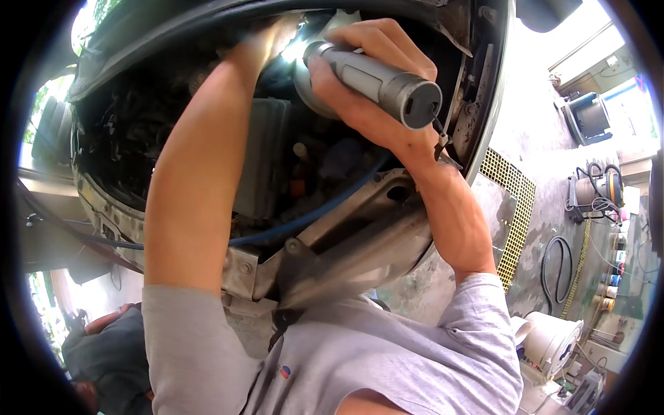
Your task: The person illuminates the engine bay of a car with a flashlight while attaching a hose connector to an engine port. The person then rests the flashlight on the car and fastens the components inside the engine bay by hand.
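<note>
My right hand is wrapped round a grey cylindrical flashlight, its lit end pointing up and left into the engine bay. My left hand reaches deep into the bay near the top; glare from the light washes over it, and its fingers and anything in them cannot be made out. A pale rounded part lies behind the flashlight. Below my hands are a dark box and a blue hose crossing in front of it.
The metal front frame of the car runs below my forearms. Another person is at the lower left. On the right are a yellow floor grating, a coiled black hose, a wheeled machine and a white bucket.
</note>
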`<state>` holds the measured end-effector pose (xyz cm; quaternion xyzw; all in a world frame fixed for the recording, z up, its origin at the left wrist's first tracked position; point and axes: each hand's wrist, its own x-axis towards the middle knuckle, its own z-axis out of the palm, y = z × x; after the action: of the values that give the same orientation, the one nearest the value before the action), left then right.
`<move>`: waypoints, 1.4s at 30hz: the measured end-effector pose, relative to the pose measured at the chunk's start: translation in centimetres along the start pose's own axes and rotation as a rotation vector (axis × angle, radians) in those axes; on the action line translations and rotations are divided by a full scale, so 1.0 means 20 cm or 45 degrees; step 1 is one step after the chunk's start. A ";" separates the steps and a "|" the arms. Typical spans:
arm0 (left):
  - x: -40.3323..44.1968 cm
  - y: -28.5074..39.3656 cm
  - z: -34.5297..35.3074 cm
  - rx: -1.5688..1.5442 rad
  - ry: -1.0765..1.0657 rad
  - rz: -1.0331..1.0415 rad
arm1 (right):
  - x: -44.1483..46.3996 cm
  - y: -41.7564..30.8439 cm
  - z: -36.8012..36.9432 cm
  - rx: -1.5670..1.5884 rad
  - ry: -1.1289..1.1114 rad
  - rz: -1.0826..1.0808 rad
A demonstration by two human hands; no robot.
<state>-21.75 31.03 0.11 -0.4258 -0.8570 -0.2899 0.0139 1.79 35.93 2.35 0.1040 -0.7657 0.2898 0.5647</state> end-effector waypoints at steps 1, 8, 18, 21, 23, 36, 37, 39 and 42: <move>0.00 0.01 -0.01 0.048 -0.010 0.015 | 0.00 0.02 0.00 0.009 0.003 -0.038; 0.02 0.01 0.00 0.360 -0.087 0.077 | 0.04 0.00 -0.02 -0.013 0.087 -0.146; 0.05 0.00 0.03 0.681 -0.192 0.116 | 0.02 -0.03 -0.05 0.054 0.007 0.128; 0.04 -0.01 0.02 0.715 -0.199 0.138 | 0.01 -0.03 -0.05 0.085 -0.005 0.147; 0.05 -0.03 0.02 0.689 -0.135 0.177 | 0.01 -0.02 -0.05 0.084 -0.029 0.154; 0.05 -0.24 -0.11 0.514 -0.214 0.583 | -0.01 0.00 -0.04 0.058 0.016 0.079; 0.02 -0.24 -0.11 0.253 -0.165 0.594 | -0.02 0.01 -0.04 0.056 -0.016 0.041; -0.02 -0.23 -0.09 -0.262 -0.097 0.588 | -0.02 0.01 -0.03 -0.028 -0.089 -0.018; -0.03 -0.10 -0.08 0.073 -0.157 0.439 | -0.03 -0.01 -0.04 -0.081 -0.176 -0.034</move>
<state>-23.14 28.88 0.29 -0.5827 -0.7785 -0.2320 0.0229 2.66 36.16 1.96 0.1159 -0.8101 0.2500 0.5174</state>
